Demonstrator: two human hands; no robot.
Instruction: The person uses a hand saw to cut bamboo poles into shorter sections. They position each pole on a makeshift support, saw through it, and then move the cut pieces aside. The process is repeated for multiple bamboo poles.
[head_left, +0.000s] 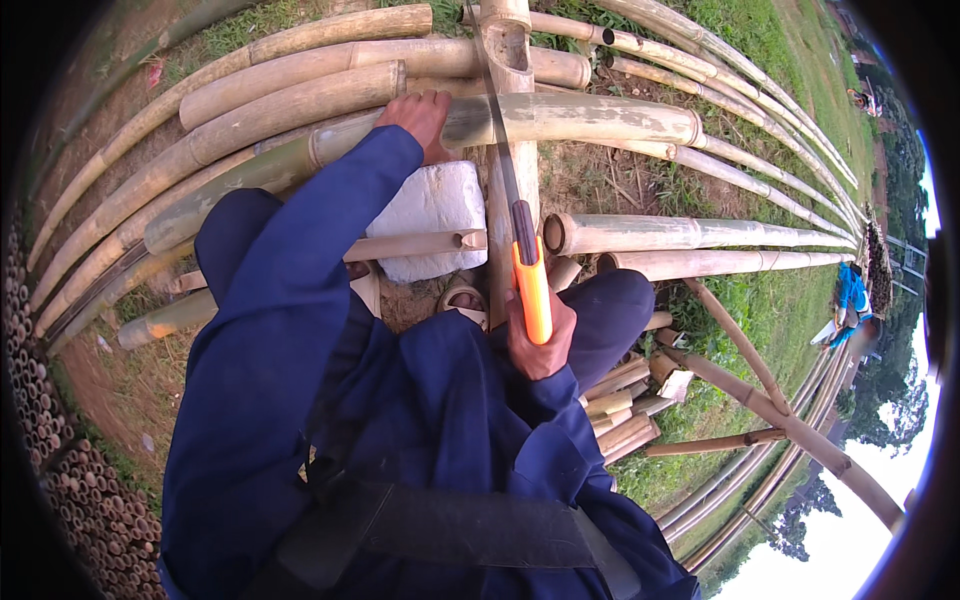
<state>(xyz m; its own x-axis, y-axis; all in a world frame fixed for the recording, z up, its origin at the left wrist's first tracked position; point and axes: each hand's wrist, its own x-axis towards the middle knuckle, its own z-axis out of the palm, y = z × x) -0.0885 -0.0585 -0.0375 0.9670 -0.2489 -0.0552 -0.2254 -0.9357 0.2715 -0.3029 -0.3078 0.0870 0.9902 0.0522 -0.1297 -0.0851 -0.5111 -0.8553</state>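
My right hand [545, 340] is closed round the orange handle of a handsaw [533, 290]. Its long, thin blade points away from me and crosses a thick bamboo pole [600, 118]. My left hand [418, 120] grips this same pole a little left of the blade, fingers bent over it. Under the pole runs an upright-looking length of bamboo [508, 65] with a notch cut in its far part. A white block [425, 215] lies just below my left hand, with a short bamboo piece [420, 245] across its near side.
Several bamboo poles [300, 100] lie on the left, and more long ones [700, 235] stretch right. Short offcuts [625, 400] are heaped by my right knee. Stacked bamboo ends [100, 510] fill the lower left. A bamboo frame [790, 420] and a person in blue [852, 298] are at right.
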